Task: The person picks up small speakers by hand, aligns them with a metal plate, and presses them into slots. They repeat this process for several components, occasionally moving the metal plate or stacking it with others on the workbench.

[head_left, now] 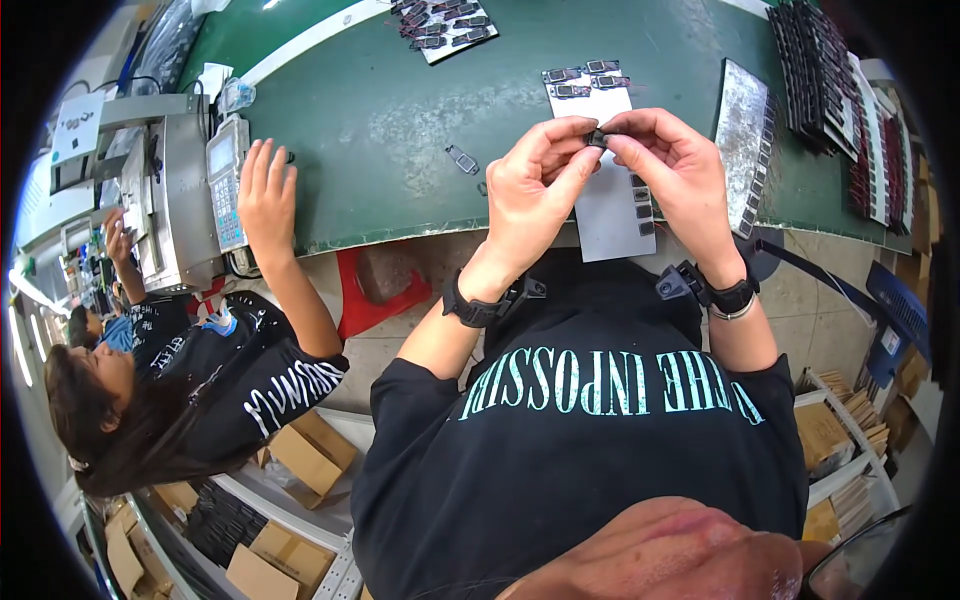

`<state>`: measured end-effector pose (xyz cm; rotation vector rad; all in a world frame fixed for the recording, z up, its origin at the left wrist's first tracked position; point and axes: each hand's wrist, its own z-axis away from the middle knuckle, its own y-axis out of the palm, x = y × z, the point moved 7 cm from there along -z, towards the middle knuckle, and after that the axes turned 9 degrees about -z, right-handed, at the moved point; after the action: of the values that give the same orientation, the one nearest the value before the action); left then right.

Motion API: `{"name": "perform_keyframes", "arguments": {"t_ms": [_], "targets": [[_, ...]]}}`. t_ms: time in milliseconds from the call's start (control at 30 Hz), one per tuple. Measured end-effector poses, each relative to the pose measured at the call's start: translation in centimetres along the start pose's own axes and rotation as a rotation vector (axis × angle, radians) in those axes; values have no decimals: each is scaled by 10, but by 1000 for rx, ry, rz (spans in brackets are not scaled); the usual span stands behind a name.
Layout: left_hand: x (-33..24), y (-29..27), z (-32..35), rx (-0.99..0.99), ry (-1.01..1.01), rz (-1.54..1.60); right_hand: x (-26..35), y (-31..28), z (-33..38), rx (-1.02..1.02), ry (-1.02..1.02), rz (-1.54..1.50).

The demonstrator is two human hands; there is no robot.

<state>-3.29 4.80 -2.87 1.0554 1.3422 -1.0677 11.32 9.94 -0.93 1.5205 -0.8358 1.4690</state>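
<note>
A small black rectangular part (596, 138) is pinched between the fingertips of both hands, above the green table. My left hand (535, 185) grips it from the left, thumb and index finger closed. My right hand (688, 172) meets it from the right in a similar pinch; the fingers hide much of the part. Below my hands lies a pale grey sheet (608, 228), with several small black square pieces (642, 196) along its right edge. On the far end of the sheet rest several small black modules (571, 91) with thin red wires.
A loose module (462, 159) lies left of my hands on the green table (390, 130). Farther off is a board of wired modules (432, 43). At right are a silvery strip (738, 125) and stacked black trays (810, 85). A co-worker's hand (267, 195) is beside a keypad machine (226, 185).
</note>
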Motion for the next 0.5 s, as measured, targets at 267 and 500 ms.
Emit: {"name": "perform_keyframes", "arguments": {"t_ms": [267,500], "targets": [[7,4,3,-20,69,-16,-14,-7,-3,45,48,-121],[9,11,6,41,40,-82,-12,-14,-4,149,37,-84]]}}
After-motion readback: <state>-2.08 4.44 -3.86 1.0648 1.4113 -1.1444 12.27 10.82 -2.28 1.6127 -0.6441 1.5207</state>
